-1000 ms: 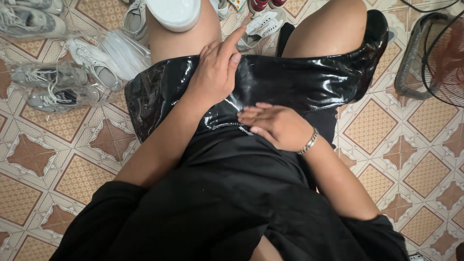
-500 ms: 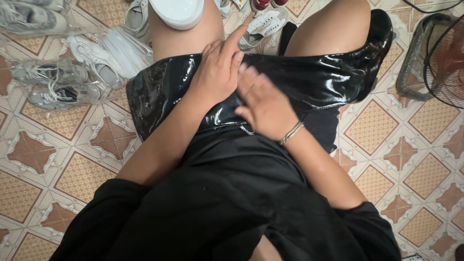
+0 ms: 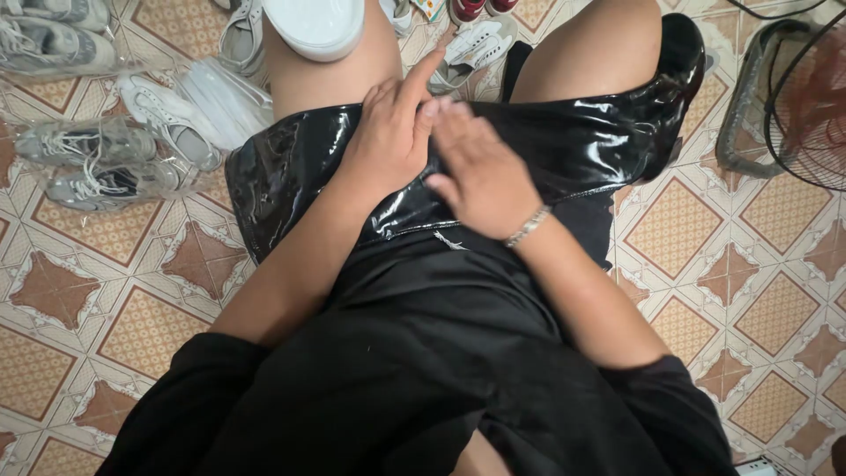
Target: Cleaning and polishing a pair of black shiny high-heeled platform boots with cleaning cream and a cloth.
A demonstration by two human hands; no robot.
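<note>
At the bottom of the frame, a seated person's black top (image 3: pixel 414 388) fills the view, both forearms reaching up toward the centre. Just above centre, a glossy black sheet (image 3: pixel 573 150) lies across the bare thighs. The left hand (image 3: pixel 388 141) rests flat on it, fingers loosely spread and the index finger pointing up; it grips nothing. The right hand (image 3: pixel 480 172), with a silver bracelet (image 3: pixel 527 226) at the wrist, lies palm down just beside it, fingers extended and touching the left hand's fingers, holding nothing. Farther up, a white tub (image 3: pixel 315 26) sits against the left knee. At the upper left, bagged sneakers (image 3: pixel 106 163) lie on the patterned tile floor (image 3: pixel 115 317). A fan (image 3: pixel 793 97) stands at the upper right.
</note>
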